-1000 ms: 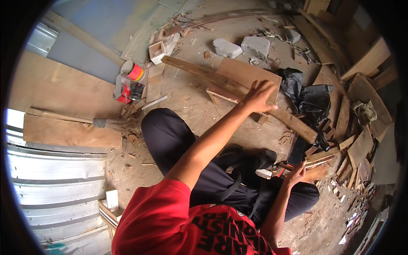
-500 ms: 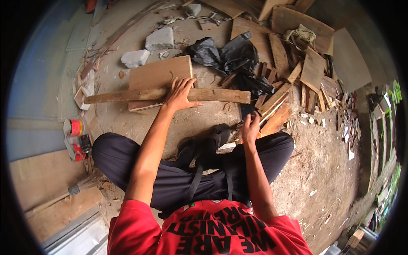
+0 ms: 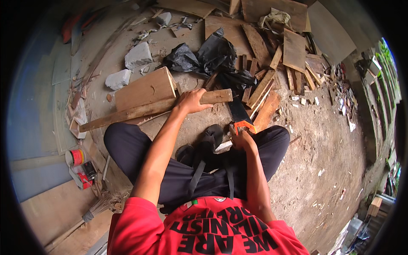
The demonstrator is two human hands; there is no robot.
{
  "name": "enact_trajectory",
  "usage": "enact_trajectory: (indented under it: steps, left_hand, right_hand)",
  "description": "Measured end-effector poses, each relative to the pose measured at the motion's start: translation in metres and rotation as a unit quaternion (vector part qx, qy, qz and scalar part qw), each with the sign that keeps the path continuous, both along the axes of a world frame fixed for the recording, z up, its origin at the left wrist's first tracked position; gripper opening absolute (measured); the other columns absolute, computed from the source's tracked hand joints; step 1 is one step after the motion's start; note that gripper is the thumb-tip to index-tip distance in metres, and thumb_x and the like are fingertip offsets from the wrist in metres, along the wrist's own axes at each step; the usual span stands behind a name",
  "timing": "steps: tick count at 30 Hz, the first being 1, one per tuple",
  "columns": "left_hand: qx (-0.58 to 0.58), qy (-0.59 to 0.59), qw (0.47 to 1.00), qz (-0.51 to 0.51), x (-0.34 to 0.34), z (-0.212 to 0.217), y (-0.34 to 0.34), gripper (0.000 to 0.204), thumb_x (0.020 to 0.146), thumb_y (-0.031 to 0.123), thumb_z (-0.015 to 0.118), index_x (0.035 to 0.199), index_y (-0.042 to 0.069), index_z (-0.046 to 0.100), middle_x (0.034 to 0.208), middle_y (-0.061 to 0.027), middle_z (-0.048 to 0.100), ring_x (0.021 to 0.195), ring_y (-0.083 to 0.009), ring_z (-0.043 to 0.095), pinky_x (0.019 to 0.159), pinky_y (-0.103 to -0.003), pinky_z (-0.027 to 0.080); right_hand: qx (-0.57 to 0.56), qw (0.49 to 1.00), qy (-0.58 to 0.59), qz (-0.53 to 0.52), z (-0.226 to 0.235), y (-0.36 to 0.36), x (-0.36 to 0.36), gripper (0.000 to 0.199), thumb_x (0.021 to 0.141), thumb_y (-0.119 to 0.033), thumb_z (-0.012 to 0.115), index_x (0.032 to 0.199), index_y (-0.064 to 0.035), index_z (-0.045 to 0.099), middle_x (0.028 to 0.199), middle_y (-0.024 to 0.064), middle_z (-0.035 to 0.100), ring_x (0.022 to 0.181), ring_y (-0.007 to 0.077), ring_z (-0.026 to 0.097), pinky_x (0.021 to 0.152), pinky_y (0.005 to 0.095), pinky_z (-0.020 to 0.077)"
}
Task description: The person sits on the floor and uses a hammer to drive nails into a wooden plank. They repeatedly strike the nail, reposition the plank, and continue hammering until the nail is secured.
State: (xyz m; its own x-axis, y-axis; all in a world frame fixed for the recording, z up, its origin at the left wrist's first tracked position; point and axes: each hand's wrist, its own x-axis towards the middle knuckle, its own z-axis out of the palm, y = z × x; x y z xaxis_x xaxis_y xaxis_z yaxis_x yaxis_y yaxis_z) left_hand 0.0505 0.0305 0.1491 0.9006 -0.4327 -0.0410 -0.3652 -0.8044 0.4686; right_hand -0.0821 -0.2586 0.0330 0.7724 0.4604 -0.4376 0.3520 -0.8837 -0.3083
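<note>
My left hand [image 3: 190, 102] is closed over a long, weathered wooden plank [image 3: 142, 110], toward its right end. The plank lies at a slant across a brown wooden box or block [image 3: 142, 90], its left end reaching past my left knee. In my right hand [image 3: 243, 141] is the orange handle of a handsaw [image 3: 240, 112]. The saw's black blade points away from me, beside the plank's right end; whether blade and wood touch I cannot tell. My right fingers are partly hidden behind the handle.
A crumpled black plastic bag [image 3: 212, 53] lies beyond the plank. Scrap boards [image 3: 294, 50] are heaped at the far right. Two pale concrete chunks [image 3: 138, 55] rest at the far left. A can with a red and yellow label [image 3: 76, 157] stands left of my knee.
My right hand has closed on the saw's handle, and more of the saw now shows. The plank has tilted, its right end higher in view, with my left hand still on it.
</note>
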Motion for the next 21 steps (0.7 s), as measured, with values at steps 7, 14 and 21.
enact_trajectory:
  steps: [7, 14, 21]
  left_hand:
    - [0.011, -0.035, 0.999, 0.034, -0.011, 0.006, 0.038, 0.069, 0.072, 0.055, 0.077, 0.117, 0.006, 0.058, 0.113, -0.0184, 0.065, 0.111, -0.0362, 0.058, 0.100, -0.045, 0.041]
    - [0.155, -0.021, 0.987, 0.018, -0.013, 0.014, 0.042, 0.074, 0.068, 0.050, 0.080, 0.121, 0.004, 0.056, 0.126, -0.0172, 0.056, 0.127, -0.0328, 0.046, 0.109, -0.046, 0.029]
    - [0.086, 0.053, 0.991, 0.090, 0.004, -0.005, -0.014, 0.065, 0.065, 0.043, 0.083, 0.110, 0.005, 0.057, 0.106, -0.0198, 0.068, 0.104, -0.0400, 0.063, 0.090, -0.049, 0.048]
  right_hand:
    - [0.166, 0.983, 0.044, -0.060, 0.023, -0.009, -0.015, 0.039, 0.063, -0.011, 0.071, 0.100, -0.0025, 0.070, 0.086, 0.0172, 0.067, 0.077, 0.0360, 0.067, 0.069, 0.0414, 0.0550]
    - [0.576, 0.673, 0.158, -0.436, 0.128, 0.042, -0.058, 0.041, 0.094, 0.001, 0.054, 0.133, -0.0038, 0.041, 0.079, 0.0003, 0.048, 0.060, 0.0092, 0.048, 0.051, 0.0246, 0.0396]
    - [0.588, 0.541, 0.293, -0.526, 0.143, 0.063, -0.059, 0.038, 0.103, -0.046, 0.044, 0.092, -0.0099, 0.048, 0.054, -0.0043, 0.029, 0.037, 0.0073, 0.026, 0.034, 0.0242, 0.0205]
